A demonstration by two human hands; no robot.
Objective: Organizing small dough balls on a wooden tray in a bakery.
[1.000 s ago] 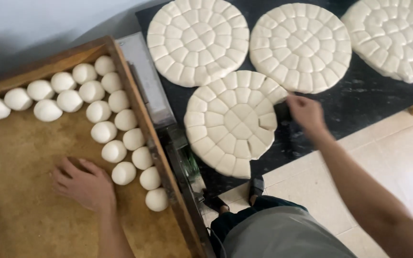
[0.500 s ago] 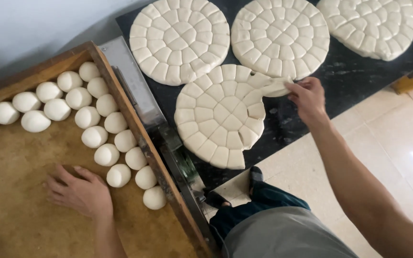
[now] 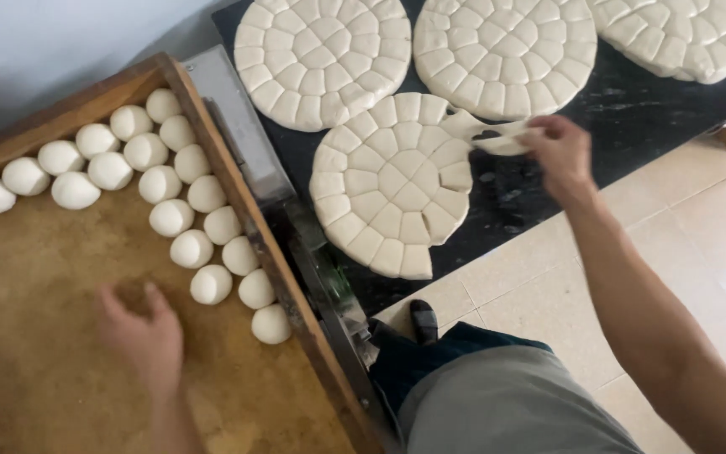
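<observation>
My right hand (image 3: pixel 558 151) is pinched shut on a soft white wedge of cut dough (image 3: pixel 491 134), lifted just off the rim of the round scored dough disc (image 3: pixel 392 185) on the black surface (image 3: pixel 632 109). The wedge looks stretched, one end still near the disc edge.

My left hand (image 3: pixel 146 336) lies flat, fingers loosely spread, holding nothing, on the floured wooden tray (image 3: pixel 60 353); the rolled white dough balls (image 3: pixel 170 193) sit in rows just beyond its fingertips.

Risks as I judge them:
- Wedge may tear or drag neighbouring pieces if it is stuck at the cut.
- Thin pinch grip, soft dough: could sag and drop onto the tiled floor (image 3: pixel 682 252) below my right forearm.
- Left hand close to the nearest balls; a shift could dent them.
</observation>
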